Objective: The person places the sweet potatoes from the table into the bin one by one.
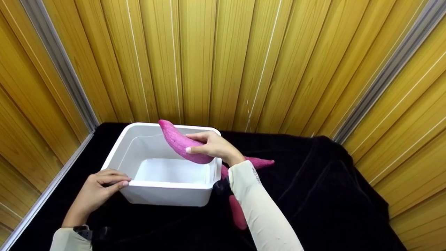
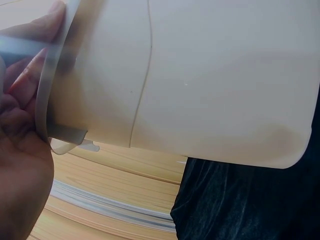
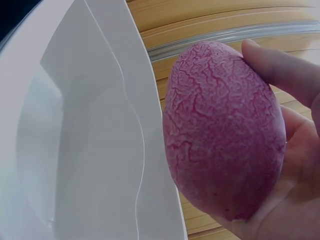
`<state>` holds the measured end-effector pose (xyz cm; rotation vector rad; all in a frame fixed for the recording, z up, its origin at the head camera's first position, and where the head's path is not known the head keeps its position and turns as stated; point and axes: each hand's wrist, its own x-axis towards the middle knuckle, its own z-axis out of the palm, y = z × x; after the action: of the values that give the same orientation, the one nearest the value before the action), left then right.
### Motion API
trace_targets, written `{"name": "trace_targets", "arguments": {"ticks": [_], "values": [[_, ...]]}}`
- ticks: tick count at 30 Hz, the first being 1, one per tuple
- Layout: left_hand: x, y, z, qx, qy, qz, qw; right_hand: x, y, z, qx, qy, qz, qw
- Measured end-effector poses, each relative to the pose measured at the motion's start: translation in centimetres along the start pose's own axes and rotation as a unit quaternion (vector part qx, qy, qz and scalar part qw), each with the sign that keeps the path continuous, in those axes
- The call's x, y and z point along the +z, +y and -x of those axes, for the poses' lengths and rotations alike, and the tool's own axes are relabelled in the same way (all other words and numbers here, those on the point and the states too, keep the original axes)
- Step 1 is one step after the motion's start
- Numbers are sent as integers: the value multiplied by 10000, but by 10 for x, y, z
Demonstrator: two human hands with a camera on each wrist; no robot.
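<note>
Black cloth [image 1: 313,195]; white bin [image 1: 167,196], my left hand [image 1: 101,186] pinching its rim [image 1: 167,184]; pink sweet potato [image 1: 178,142] above, my right hand [image 1: 216,145] gripping it.

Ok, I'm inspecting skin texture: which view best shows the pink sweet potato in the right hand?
The right wrist view: the sweet potato is close there, its wrinkled skin clear. The head view shows its long, tapering shape, but smaller and partly covered by the right hand. The left wrist view doesn't show it.
</note>
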<state>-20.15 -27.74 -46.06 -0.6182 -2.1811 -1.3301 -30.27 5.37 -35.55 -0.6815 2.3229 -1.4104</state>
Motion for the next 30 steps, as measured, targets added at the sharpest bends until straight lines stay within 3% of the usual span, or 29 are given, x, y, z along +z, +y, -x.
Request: {"name": "trace_targets", "arguments": {"ticks": [16,30], "values": [[1,-1,0,161,-24,72,9998,3,5,-3,-268,-129,-79,9995],[1,-1,0,114,-34,121,9999,2,7,1,-84,-39,-482,9988]]}}
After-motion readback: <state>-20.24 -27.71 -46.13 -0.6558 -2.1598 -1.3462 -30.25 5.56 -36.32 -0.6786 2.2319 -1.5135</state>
